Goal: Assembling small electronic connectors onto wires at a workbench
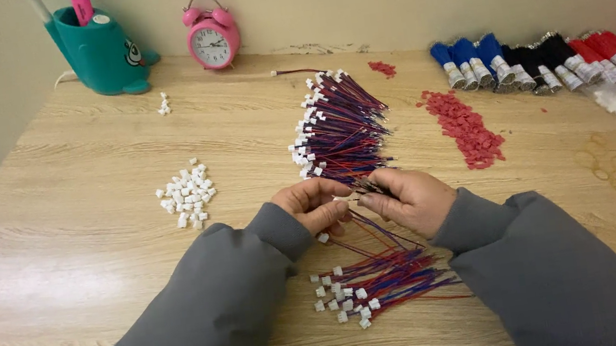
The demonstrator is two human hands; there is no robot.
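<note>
Grey sleeves up front, then a small bunch of red-and-blue wire leads with white plugs lying between the wrists. Left hand and right hand both pinched on a lead's bare end, fingers pressed together. Looks roughly midway: big finished fan behind, loose white connectors and red bits waiting.

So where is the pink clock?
The pink alarm clock stands at the far edge of the table, against the wall, left of centre in the head view, just right of the teal holder.
</note>
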